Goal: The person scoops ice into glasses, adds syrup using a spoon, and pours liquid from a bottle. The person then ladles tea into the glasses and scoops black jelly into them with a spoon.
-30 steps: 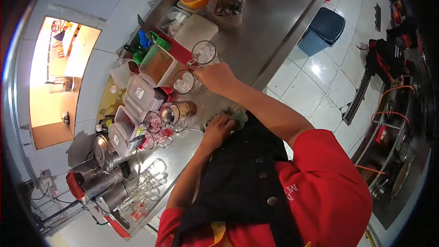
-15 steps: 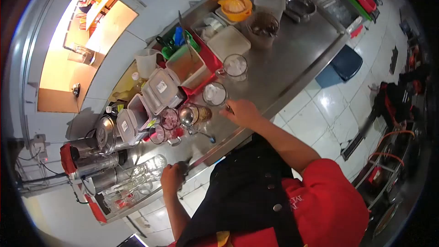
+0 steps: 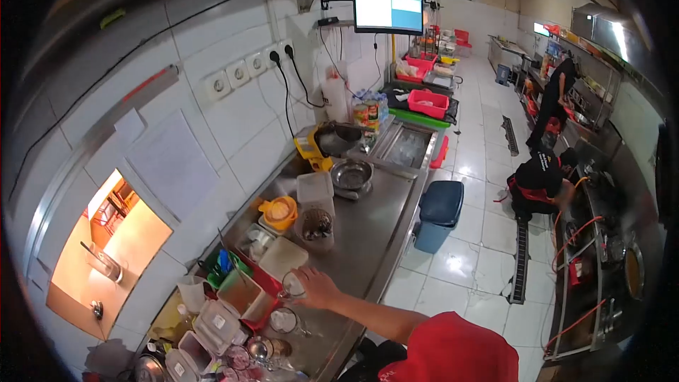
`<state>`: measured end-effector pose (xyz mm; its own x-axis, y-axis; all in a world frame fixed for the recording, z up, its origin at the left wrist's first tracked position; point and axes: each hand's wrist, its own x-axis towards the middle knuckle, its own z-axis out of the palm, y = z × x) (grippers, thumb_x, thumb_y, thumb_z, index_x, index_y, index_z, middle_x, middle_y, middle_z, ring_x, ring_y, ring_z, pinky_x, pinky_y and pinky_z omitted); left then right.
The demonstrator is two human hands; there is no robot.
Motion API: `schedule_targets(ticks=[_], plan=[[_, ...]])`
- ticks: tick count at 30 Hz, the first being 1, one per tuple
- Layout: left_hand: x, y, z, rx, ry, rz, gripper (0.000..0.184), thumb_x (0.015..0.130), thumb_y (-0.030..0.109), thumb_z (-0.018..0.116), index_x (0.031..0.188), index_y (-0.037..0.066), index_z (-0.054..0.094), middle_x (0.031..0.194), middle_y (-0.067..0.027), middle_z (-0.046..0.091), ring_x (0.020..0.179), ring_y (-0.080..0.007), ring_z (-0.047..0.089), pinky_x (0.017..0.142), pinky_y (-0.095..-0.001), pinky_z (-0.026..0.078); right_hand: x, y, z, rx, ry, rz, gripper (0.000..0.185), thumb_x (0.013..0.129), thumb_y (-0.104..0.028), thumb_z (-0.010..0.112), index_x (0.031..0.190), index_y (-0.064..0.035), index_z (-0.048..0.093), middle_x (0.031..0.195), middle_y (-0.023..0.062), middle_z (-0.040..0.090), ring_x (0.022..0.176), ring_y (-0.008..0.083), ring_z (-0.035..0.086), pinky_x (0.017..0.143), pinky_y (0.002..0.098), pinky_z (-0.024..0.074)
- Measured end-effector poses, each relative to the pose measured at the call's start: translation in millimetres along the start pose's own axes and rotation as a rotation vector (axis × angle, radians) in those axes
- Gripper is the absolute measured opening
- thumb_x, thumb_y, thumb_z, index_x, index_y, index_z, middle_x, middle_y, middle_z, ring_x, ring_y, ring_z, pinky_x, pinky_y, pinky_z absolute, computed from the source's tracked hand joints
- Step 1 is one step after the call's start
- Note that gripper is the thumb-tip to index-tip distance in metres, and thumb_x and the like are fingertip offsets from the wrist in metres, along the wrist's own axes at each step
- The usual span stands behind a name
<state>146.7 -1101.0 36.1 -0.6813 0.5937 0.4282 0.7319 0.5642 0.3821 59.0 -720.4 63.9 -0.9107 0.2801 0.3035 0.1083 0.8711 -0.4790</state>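
My right hand [image 3: 316, 288] reaches across the steel counter, its fingers closed around a glass mug [image 3: 291, 284] with pale contents, partly covered by the hand. Just nearer to me stands a second glass mug [image 3: 283, 320] with whitish contents, perhaps ice. Close to it, at the lower edge of the view, are a metal-topped jar [image 3: 260, 348] and a glass with something pink [image 3: 238, 357]. Beyond the hand lie a flat pale lid or container [image 3: 283, 258] and a clear tub [image 3: 316, 228] with dark contents. My left hand is out of the picture.
An orange citrus juicer [image 3: 279, 212], a metal bowl [image 3: 351, 175] and lidded plastic boxes [image 3: 216, 325] line the steel counter [image 3: 368, 240]. A blue bin [image 3: 438, 216] stands on the floor beside it. Two people [image 3: 541, 177] are at the right, near the stoves.
The view has swung up toward the kitchen's far end. My right hand has moved from beside the nearer mug to the farther one. My left hand has left the view.
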Motion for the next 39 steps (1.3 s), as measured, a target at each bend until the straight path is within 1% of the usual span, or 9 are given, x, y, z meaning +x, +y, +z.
schedule_targets(ticks=[4, 8, 11, 13, 17, 19, 22, 25, 39], plan=[[33.0, 4.9, 122.1, -0.721, 0.017, -0.345, 0.051, 0.091, 0.031, 0.076, 0.128, 0.001, 0.058, 0.112, -0.0168, 0.065, 0.101, -0.0339, 0.063, 0.088, -0.0458, 0.051, 5.3, -6.9, -1.5, 0.033, -0.125, 0.110, 0.103, 0.085, -0.051, 0.079, 0.155, 0.0031, 0.028, 0.142, 0.0223, 0.048, 0.132, 0.0380, 0.051, 0.105, 0.0455, 0.0492], [112.6, 86.3, 98.5, -0.359, -0.236, -0.522, 0.057, 0.094, 0.030, 0.073, 0.139, 0.003, 0.051, 0.126, -0.0190, 0.060, 0.111, -0.0332, 0.060, 0.092, -0.0448, 0.050, 2.2, 5.6, -1.1, 0.040, -0.114, 0.142, 0.102, 0.084, -0.045, 0.081, 0.154, 0.0051, 0.028, 0.139, 0.0224, 0.051, 0.131, 0.0376, 0.052, 0.104, 0.0445, 0.0502], [117.8, 66.3, 160.6, -0.281, -0.135, -0.948, 0.070, 0.076, 0.024, 0.081, 0.130, -0.005, 0.048, 0.120, -0.0177, 0.054, 0.105, -0.0347, 0.055, 0.088, -0.0494, 0.048, -13.1, 28.3, -12.3, 0.065, 0.022, 0.140, 0.103, 0.076, -0.038, 0.084, 0.154, 0.0020, 0.030, 0.140, 0.0243, 0.050, 0.126, 0.0407, 0.054, 0.105, 0.0464, 0.0481], [123.4, 44.4, 168.0, -0.742, -0.242, -1.096, 0.076, 0.076, 0.020, 0.082, 0.135, 0.000, 0.038, 0.127, -0.0124, 0.045, 0.116, -0.0302, 0.050, 0.093, -0.0445, 0.047, -24.9, 33.9, -40.1, 0.108, -0.055, 0.174, 0.106, 0.075, -0.035, 0.085, 0.156, 0.0009, 0.027, 0.141, 0.0244, 0.050, 0.127, 0.0419, 0.053, 0.107, 0.0467, 0.0470], [182.1, 143.1, 53.6, -0.555, -0.382, -0.971, 0.068, 0.093, 0.033, 0.074, 0.146, 0.002, 0.045, 0.136, -0.0210, 0.052, 0.122, -0.0355, 0.054, 0.099, -0.0454, 0.048, -45.2, 60.2, -48.0, 0.089, -0.110, 0.117, 0.109, 0.073, -0.032, 0.085, 0.158, -0.0020, 0.024, 0.143, 0.0226, 0.049, 0.129, 0.0420, 0.052, 0.109, 0.0469, 0.0457], [192.8, 154.1, 47.2, 0.351, -0.798, -0.304, 0.074, 0.093, 0.035, 0.074, 0.150, 0.001, 0.041, 0.146, -0.0220, 0.044, 0.129, -0.0388, 0.048, 0.105, -0.0474, 0.045, -49.1, 61.6, -59.7, 0.162, -0.258, 0.062, 0.112, 0.072, -0.031, 0.086, 0.160, -0.0060, 0.022, 0.146, 0.0216, 0.048, 0.132, 0.0416, 0.050, 0.110, 0.0472, 0.0450], [139.9, 86.2, 114.6, 0.453, -0.618, 0.053, 0.081, 0.090, 0.038, 0.077, 0.152, 0.001, 0.039, 0.151, -0.0222, 0.041, 0.128, -0.0426, 0.049, 0.107, -0.0499, 0.043, -49.1, 64.5, -58.8, 0.234, -0.336, -0.029, 0.114, 0.071, -0.030, 0.085, 0.162, -0.0097, 0.019, 0.149, 0.0217, 0.045, 0.134, 0.0414, 0.048, 0.112, 0.0472, 0.0436], [196.3, 154.6, 48.2, 0.330, -0.809, -0.345, 0.070, 0.099, 0.040, 0.065, 0.151, 0.001, 0.038, 0.154, -0.0201, 0.040, 0.128, -0.0403, 0.049, 0.109, -0.0490, 0.040, -40.9, 65.2, -54.5, 0.283, -0.411, -0.131, 0.126, 0.070, -0.030, 0.092, 0.164, -0.0113, 0.010, 0.159, 0.0236, 0.034, 0.143, 0.0439, 0.040, 0.114, 0.0520, 0.0427], [212.4, 147.4, 72.4, -0.073, -0.679, -0.667, 0.061, 0.102, 0.035, 0.062, 0.149, 0.003, 0.041, 0.148, -0.0165, 0.045, 0.126, -0.0356, 0.050, 0.106, -0.0456, 0.042, -19.7, 52.4, -23.5, 0.418, -0.506, -0.321, 0.129, 0.064, -0.015, 0.090, 0.166, -0.0145, 0.010, 0.155, 0.0201, 0.040, 0.140, 0.0401, 0.043, 0.116, 0.0472, 0.0392]])
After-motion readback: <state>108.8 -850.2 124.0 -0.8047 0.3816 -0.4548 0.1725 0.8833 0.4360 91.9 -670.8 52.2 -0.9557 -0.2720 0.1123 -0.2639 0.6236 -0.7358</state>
